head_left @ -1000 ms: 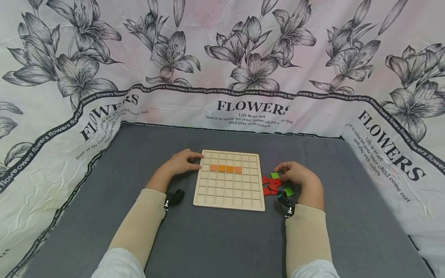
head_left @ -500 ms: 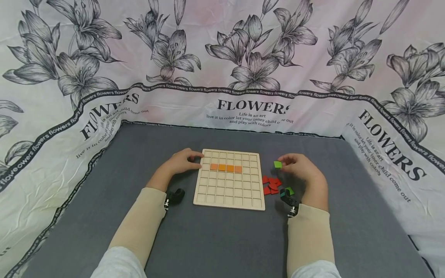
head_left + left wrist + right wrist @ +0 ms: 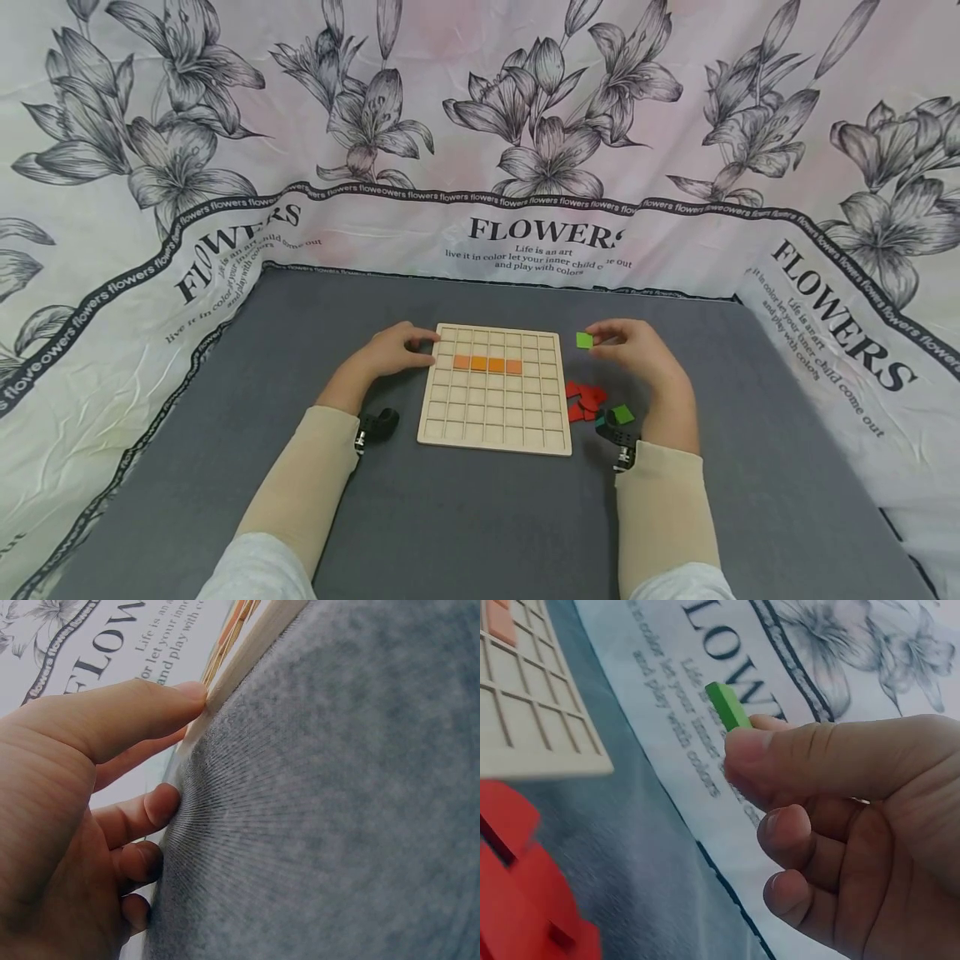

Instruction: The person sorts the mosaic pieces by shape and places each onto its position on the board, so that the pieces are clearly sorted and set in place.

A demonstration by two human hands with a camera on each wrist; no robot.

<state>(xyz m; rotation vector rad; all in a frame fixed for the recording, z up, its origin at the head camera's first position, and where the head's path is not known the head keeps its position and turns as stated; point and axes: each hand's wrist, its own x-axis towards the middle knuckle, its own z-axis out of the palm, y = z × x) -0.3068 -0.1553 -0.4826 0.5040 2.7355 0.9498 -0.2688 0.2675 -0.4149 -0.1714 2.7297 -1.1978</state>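
Observation:
A light wooden grid board (image 3: 495, 408) lies flat on the grey tabletop, several orange tiles (image 3: 487, 364) in a row within its cells. At its left edge is my left hand (image 3: 390, 347); thumb and index finger touch the rim, and the other fingers bend loosely in the left wrist view. My right hand (image 3: 637, 350) pinches a green square tile (image 3: 729, 706) between thumb and index finger, raised off the table just right of the board's far right corner. Below that hand, several red pieces (image 3: 587, 398) lie heaped beside the board's right edge.
A second green tile (image 3: 623, 414) lies next to the red pieces, partly behind the right wrist's black camera (image 3: 617, 429). Grey cloth (image 3: 480, 517) covers the table. White flower-printed fabric (image 3: 540, 242) stands along its back and sides.
My right hand has lifted the green tile from beside the red pieces and carried it away from me, then slightly left toward the board. The left hand stays at the board's edge.

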